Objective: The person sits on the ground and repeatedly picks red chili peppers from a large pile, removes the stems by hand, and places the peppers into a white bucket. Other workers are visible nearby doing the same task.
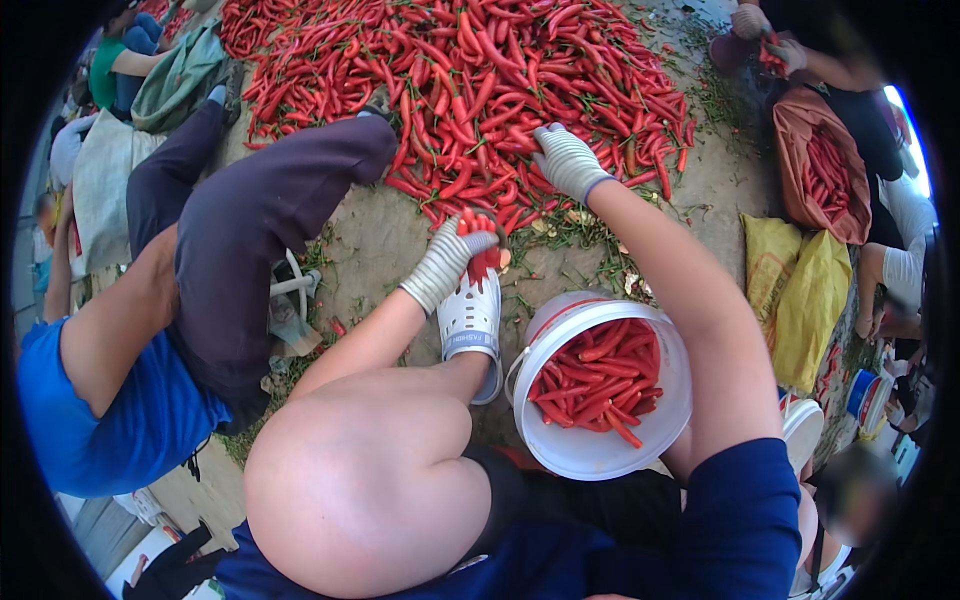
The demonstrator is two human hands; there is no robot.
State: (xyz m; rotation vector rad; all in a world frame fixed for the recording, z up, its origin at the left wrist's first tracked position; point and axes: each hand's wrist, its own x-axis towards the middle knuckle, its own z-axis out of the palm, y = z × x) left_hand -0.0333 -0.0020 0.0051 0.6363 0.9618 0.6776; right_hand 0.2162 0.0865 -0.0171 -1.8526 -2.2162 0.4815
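Note:
A large heap of red chili peppers (480,90), many with green stems, spreads over the ground in front of me. My left hand (450,255), in a white striped knit glove, is closed around several red chili peppers (480,259) above a white clog. At the heap's near right edge, my right hand (566,161) in a matching glove touches the peppers, palm down; whether its hidden fingertips grip one I cannot tell. Below it, a white plastic bucket (604,457) stands tilted between my legs, partly filled with red peppers (600,371) without visible green stems.
Loose green stems (577,229) litter the ground. Close on the left sits a person in a blue shirt (112,420), knee raised. At the right are yellow woven sacks (799,300), an orange sack of peppers (795,135) and a gloved co-worker's hands (784,56). Another white bucket (802,431) stands behind my right arm.

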